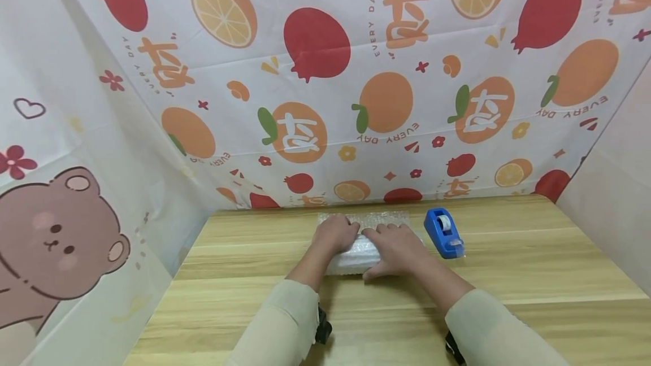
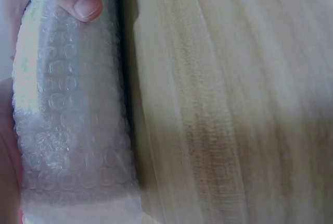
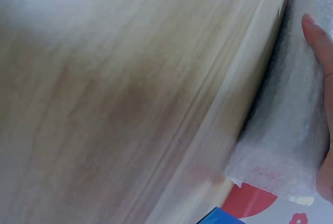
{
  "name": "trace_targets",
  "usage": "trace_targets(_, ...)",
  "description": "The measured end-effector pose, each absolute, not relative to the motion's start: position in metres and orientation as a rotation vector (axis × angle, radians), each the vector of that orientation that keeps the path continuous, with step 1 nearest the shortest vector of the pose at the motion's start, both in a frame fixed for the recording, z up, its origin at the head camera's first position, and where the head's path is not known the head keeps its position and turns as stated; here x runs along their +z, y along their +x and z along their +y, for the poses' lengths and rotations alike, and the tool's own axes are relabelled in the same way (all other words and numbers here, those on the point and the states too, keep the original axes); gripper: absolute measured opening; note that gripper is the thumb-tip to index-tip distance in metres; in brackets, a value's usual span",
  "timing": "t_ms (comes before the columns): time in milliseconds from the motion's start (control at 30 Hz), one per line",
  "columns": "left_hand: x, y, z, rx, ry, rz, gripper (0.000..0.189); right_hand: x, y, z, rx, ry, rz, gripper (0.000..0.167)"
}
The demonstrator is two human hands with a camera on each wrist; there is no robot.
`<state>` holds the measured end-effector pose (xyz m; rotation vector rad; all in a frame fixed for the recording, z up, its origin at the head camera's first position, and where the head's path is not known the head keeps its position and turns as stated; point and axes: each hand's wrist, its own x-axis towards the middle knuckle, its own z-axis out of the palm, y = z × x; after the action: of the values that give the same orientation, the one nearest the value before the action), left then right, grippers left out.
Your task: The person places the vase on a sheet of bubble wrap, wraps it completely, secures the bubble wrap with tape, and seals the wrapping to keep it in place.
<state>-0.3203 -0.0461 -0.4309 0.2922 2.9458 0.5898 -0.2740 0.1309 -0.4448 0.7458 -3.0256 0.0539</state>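
A long rounded bundle of clear bubble wrap lies crosswise on the wooden table, with a flat sheet of the wrap spreading out behind it. Whatever may be inside is hidden by the cloudy layers. My left hand grips the bundle's left part with curled fingers; only its edge shows in the left wrist view. Over the right part, my right hand holds the wrap, fingers across the top and thumb along the near side. That thumb presses on the bubbles in the left wrist view.
A blue tape dispenser with a clear tape roll stands just right of the right hand. Behind the wooden table hangs a fruit-printed cloth, close to the table's back edge. A bear-printed cloth hangs at the left.
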Motion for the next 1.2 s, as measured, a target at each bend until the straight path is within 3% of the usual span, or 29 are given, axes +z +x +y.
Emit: trace_targets(1200,-0.434,-0.309,-0.052,0.609,0.25,2.839,0.047,-0.434,-0.256,0.128,0.24,0.757,-3.128,0.099)
